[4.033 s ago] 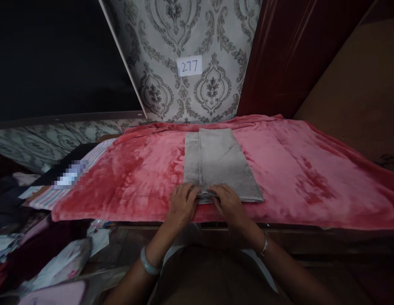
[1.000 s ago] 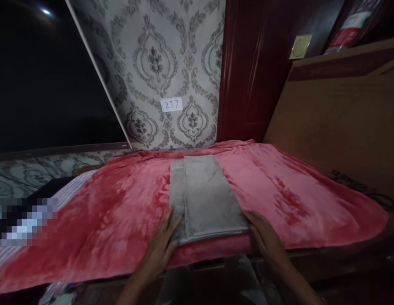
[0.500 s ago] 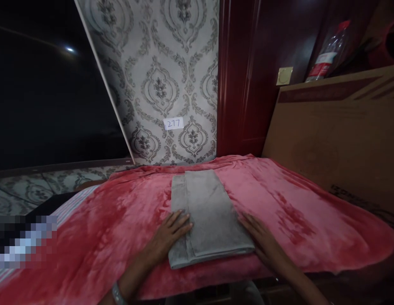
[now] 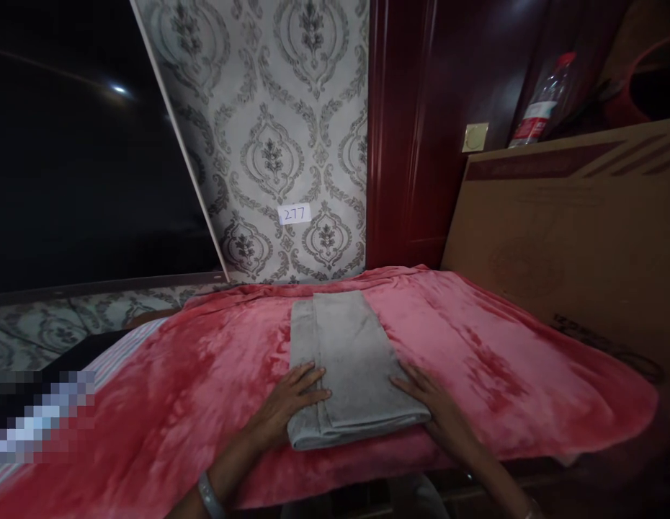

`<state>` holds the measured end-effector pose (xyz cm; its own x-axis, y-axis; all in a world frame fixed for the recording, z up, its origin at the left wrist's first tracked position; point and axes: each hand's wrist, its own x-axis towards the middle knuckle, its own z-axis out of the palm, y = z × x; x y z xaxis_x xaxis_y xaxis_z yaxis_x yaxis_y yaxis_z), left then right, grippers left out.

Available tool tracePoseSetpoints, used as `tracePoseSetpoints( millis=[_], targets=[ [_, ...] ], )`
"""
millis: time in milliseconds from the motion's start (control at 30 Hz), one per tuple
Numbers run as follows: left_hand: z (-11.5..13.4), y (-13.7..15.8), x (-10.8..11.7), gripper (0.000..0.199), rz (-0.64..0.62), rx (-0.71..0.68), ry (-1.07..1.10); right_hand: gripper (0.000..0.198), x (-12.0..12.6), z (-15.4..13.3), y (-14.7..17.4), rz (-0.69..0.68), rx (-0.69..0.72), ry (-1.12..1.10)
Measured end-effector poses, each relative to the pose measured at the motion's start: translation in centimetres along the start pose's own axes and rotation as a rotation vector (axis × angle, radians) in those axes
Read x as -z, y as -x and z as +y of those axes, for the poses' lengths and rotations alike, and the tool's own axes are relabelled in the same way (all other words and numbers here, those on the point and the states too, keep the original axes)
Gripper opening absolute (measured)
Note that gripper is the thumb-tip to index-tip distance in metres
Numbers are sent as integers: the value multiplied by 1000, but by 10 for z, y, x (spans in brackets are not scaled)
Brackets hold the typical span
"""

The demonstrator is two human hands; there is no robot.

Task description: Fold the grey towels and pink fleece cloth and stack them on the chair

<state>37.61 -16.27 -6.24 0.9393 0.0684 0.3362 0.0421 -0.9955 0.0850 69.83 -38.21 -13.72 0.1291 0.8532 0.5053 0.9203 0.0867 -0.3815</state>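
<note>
Illumination dim overall. Glare spot point(image 4: 119, 89) noted on the dark screen point(image 4: 91, 158); wallpaper point(image 4: 297, 137) beside the screen legible; patch point(image 4: 43, 418) below the screen coarsely pixelated.

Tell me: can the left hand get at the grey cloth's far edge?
Probably yes: the left hand rests on the near part of the grey cloth, with only bare cloth between that hand and the far edge.

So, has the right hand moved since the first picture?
Yes. Against the label, the right hand has moved right, from the cloth's near edge to its right edge.
</note>
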Motion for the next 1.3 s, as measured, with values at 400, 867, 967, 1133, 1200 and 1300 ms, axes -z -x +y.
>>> tracePoseSetpoints(
  millis=[400,867,967,1133,1200,1300],
  targets=[
    [53,35,25,58,-68,-68,97,50,15,-37,58,106,147,-66],
    [58,52,5,77,6,-110,-224,57,-14,-27,74,100,-42,244],
    [52,46,6,74,14,-189,-231,57,-24,-23,63,155,-49,246],
    [23,29,-10,60,230,-387,-187,43,0,-49,47,51,-119,97],
    [4,16,-19,51,285,-341,-218,40,18,-62,38,36,-167,-33],
    [-20,-6,-27,40,298,-338,-183,48,42,-72,25,94,-139,-201]
  ],
)
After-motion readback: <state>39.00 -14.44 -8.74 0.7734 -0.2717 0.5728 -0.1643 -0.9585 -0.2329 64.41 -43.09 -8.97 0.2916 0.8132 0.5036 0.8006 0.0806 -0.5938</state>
